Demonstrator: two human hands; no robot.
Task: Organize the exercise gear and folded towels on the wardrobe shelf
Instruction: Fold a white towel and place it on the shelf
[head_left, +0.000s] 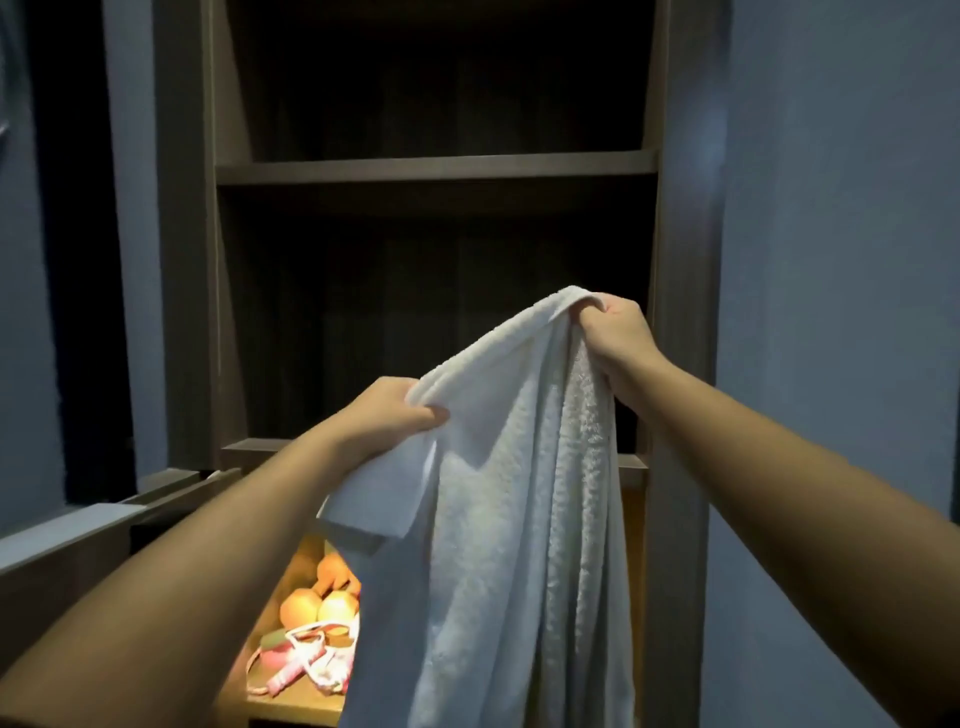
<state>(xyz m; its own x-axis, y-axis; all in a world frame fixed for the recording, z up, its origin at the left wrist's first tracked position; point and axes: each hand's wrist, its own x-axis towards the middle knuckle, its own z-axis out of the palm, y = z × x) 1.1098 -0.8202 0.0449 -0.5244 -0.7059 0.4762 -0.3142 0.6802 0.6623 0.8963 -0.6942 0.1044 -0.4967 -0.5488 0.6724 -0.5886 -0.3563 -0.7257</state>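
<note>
white towel, unfolded, held up by two hands in front of a dark wardrobe.
left hand: fingers curled round the bunched top edge, lower than the right. right hand: fist gripping the opposite top corner. towel hangs from both hands, one corner flapped over below the left hand. under the left forearm, on a lit shelf: orange dumbbells; pink-and-white skipping rope, loosely tangled. above both hands: shelf board.

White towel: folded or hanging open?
Not folded. The white towel hangs loose, gripped at its top by the left hand and right hand.
</note>
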